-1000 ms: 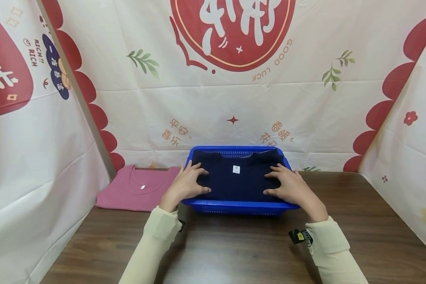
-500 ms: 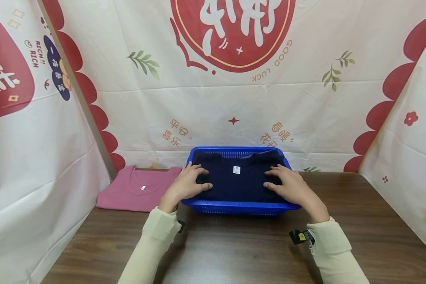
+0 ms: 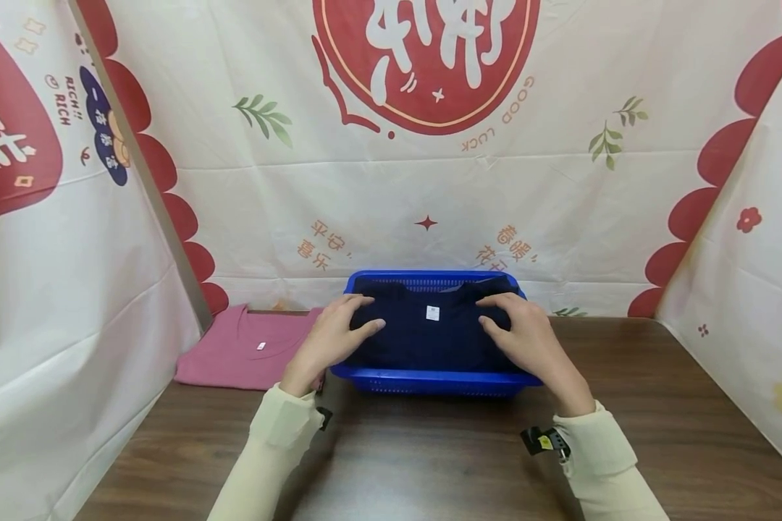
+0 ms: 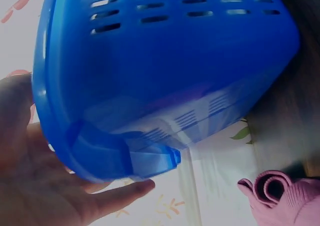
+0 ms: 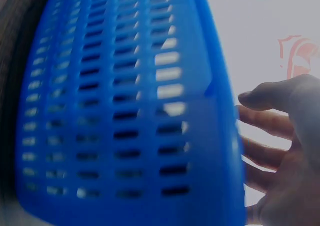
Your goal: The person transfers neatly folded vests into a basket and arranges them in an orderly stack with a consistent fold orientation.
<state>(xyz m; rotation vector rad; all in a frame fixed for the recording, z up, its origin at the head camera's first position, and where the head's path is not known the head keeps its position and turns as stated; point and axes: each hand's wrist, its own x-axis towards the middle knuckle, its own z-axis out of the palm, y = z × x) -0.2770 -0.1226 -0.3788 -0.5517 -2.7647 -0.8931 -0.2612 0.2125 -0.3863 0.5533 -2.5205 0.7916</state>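
Observation:
A folded navy T-shirt point(image 3: 430, 344) with a white neck label lies in a blue plastic basket point(image 3: 436, 381). Over the basket's left side is my left hand point(image 3: 331, 334), thumb and fingers spread loosely apart. My right hand point(image 3: 530, 336) hovers over the right side in much the same pose. Neither hand grips anything. In the left wrist view, the hand's fingers pass behind the basket's rim point(image 4: 42, 95), partly hidden. The right wrist view has the fingers just beyond the slotted basket wall point(image 5: 200, 136).
A folded pink T-shirt point(image 3: 250, 365) lies on the wooden table point(image 3: 423, 456) left of the basket. A printed white cloth point(image 3: 423, 181) hangs close behind the basket, and more cloth stands at both sides.
Both hands have risen slightly off the navy T-shirt, the left drawing outward to the left. The basket and both T-shirts stay in place.

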